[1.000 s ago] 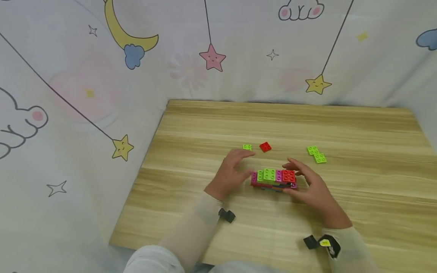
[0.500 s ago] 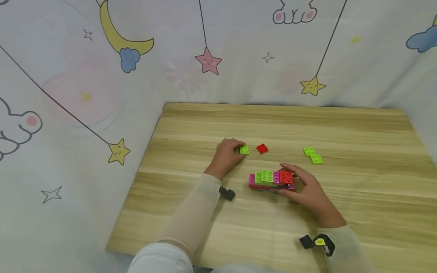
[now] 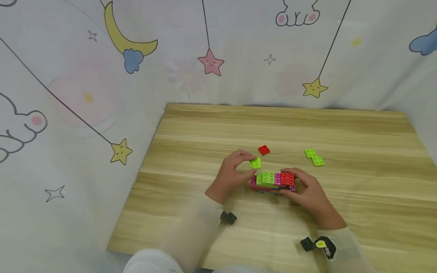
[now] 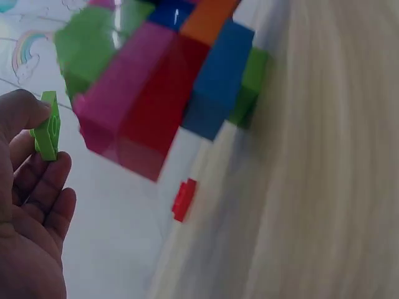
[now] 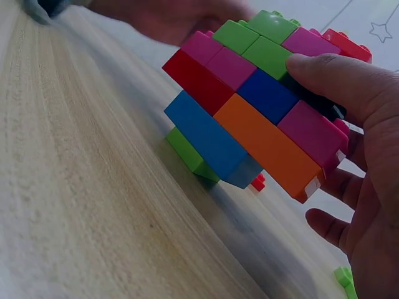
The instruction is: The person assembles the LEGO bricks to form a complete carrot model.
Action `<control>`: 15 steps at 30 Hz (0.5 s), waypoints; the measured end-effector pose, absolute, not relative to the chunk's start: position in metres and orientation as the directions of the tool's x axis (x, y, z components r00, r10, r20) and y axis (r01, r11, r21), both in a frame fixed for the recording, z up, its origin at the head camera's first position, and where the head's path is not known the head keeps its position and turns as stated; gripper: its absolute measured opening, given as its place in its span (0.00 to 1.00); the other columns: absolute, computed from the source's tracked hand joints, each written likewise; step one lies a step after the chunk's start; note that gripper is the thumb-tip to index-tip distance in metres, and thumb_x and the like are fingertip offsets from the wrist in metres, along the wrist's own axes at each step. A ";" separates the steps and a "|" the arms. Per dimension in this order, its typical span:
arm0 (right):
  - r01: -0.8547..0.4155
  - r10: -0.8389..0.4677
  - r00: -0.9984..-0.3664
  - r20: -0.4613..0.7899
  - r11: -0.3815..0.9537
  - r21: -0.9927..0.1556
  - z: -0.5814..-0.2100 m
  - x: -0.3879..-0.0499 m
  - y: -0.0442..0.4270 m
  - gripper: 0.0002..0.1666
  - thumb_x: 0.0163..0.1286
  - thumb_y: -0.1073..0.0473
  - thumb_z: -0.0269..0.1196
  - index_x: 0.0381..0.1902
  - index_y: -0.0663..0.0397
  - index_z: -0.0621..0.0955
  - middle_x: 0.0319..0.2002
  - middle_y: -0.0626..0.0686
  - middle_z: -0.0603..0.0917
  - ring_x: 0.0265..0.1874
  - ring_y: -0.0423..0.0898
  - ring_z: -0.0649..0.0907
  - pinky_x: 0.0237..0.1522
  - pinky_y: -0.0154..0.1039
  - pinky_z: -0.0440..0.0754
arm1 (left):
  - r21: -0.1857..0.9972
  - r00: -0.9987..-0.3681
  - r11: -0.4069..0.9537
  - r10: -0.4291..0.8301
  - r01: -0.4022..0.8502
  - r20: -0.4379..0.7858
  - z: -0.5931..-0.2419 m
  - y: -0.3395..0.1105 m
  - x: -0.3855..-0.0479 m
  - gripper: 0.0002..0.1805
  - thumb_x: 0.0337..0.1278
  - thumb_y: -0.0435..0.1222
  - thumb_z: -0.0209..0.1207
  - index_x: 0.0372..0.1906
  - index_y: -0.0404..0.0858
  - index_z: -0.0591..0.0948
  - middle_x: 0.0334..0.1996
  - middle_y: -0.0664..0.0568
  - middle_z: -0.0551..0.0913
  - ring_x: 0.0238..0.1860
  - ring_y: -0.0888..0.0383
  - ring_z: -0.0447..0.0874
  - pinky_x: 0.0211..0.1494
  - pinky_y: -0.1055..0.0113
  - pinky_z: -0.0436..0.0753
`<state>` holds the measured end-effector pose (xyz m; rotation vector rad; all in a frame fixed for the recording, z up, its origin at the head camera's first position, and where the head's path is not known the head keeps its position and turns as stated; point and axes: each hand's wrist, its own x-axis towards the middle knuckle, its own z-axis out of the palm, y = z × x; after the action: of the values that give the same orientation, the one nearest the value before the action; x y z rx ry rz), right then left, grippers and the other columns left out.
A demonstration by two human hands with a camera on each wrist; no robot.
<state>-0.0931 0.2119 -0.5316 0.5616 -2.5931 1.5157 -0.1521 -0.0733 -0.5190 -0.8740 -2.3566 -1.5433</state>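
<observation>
My left hand [image 3: 230,176] pinches a thin lime-green toy brick [image 3: 255,163] between thumb and fingertips, just behind and above the left end of the brick build [image 3: 268,178]. In the left wrist view that green brick [image 4: 47,128] stands on edge in the grip, apart from the build. My right hand [image 3: 312,193] holds the build's right end, thumb on the near face and fingers behind. The right wrist view shows its stacked layers [image 5: 268,140] in pink, red, blue, orange and green, with a light-green brick lowest. The far side of the build is hidden.
A flat red brick [image 3: 264,150] lies behind the build on the wooden table [image 3: 205,129]. Two flat lime-green bricks [image 3: 314,157] lie corner to corner at the back right. A printed white cloth [image 3: 246,83] hangs along the table's back edge.
My left hand reached back to the lime-green brick, took hold of it and brought it forward and right, close to the build. My right hand keeps its hold on the build.
</observation>
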 end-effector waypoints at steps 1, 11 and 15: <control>-0.357 -0.266 -0.928 0.262 0.432 -0.828 -0.532 -0.093 0.212 0.36 0.55 0.65 0.81 0.62 0.47 0.82 0.59 0.50 0.85 0.59 0.31 0.77 0.63 0.22 0.68 | 0.765 -0.785 0.249 0.390 0.594 0.482 -0.514 -0.072 -0.145 0.19 0.56 0.32 0.74 0.54 0.40 0.88 0.51 0.54 0.85 0.56 0.58 0.82 0.63 0.63 0.80; -0.413 -0.264 -0.907 0.328 0.407 -0.815 -0.533 -0.093 0.209 0.30 0.52 0.70 0.80 0.53 0.51 0.85 0.50 0.50 0.88 0.53 0.33 0.81 0.60 0.23 0.71 | 0.660 -0.654 0.231 0.555 0.715 0.514 -0.491 -0.067 -0.126 0.18 0.56 0.32 0.74 0.52 0.37 0.88 0.51 0.52 0.86 0.57 0.60 0.82 0.60 0.72 0.79; -0.413 -0.261 -0.908 0.328 0.418 -0.809 -0.533 -0.093 0.208 0.28 0.51 0.71 0.80 0.51 0.52 0.86 0.48 0.50 0.88 0.51 0.33 0.82 0.59 0.23 0.72 | 0.621 -0.642 0.276 0.580 0.734 0.501 -0.487 -0.067 -0.124 0.17 0.56 0.33 0.74 0.52 0.36 0.88 0.50 0.52 0.86 0.56 0.60 0.81 0.60 0.74 0.78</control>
<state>-0.0929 0.2079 -0.5327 0.6026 -2.5147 1.5016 -0.1239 -0.0669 -0.4867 -1.2309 -2.3634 -1.3002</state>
